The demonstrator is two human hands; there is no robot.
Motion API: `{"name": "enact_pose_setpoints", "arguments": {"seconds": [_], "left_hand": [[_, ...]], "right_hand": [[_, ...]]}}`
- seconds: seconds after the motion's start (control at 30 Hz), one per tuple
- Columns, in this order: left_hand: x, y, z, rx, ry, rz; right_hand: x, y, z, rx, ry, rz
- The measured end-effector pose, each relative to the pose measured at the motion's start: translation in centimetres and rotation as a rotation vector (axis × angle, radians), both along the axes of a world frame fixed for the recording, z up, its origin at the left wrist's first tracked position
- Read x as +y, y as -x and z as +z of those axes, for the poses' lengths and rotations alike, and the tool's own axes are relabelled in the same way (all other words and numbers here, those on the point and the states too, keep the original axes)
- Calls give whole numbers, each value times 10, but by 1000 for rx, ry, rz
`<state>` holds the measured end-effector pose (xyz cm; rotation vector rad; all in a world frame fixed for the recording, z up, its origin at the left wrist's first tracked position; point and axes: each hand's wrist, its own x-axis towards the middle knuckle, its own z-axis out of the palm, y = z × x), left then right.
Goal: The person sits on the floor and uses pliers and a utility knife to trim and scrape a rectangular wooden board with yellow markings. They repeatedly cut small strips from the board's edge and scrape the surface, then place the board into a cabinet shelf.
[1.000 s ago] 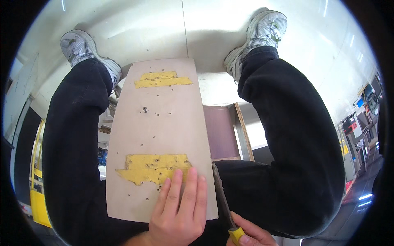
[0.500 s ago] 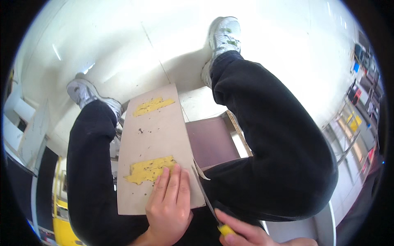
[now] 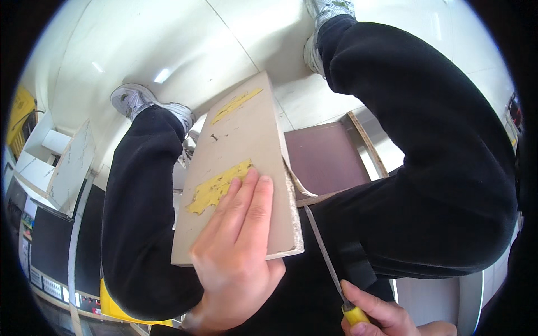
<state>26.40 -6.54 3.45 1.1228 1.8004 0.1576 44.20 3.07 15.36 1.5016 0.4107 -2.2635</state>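
I see my left hand (image 3: 238, 263) lying flat and open on the near end of a pale beige board (image 3: 241, 168), fingers stretched together and pressing down, the fingertips touching a ragged yellow patch (image 3: 218, 187) on its face; the board rests across my lap between two black-trousered legs (image 3: 426, 168), its far end tilted up and away, where a second yellow patch (image 3: 235, 105) shows; a few small dark specks sit on the face between the patches; my right hand (image 3: 386, 316) sits at the lower edge, closed around the yellow handle (image 3: 356, 315) of a thin metal blade (image 3: 322, 246); the blade runs up and leftward, its tip at the board's right edge, where a thin strip of edging (image 3: 294, 179) curls away from the side; just beyond the board lies a dark reddish-brown panel (image 3: 328, 159) with a light wooden rim, on the white floor (image 3: 185, 50); two grey-white shoes (image 3: 134, 101) are planted on that floor; a white panel (image 3: 70, 168) leans far left.
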Motion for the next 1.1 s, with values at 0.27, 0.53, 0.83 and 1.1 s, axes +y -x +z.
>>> {"name": "enact_pose_setpoints", "arguments": {"seconds": [0.27,0.53,0.83,1.1], "left_hand": [[1,-1,-2,46,-17,49],[2,5,-2,17,13,62],[9,1,-3,43,-15,36],[14,9,-5,-27,73,34]], "right_hand": [[-3,0,-7,23,23,30],[0,1,-9,23,24,6],[3,16,-25,-79,125,-41],[13,39,-26,-193,162,45]]}}
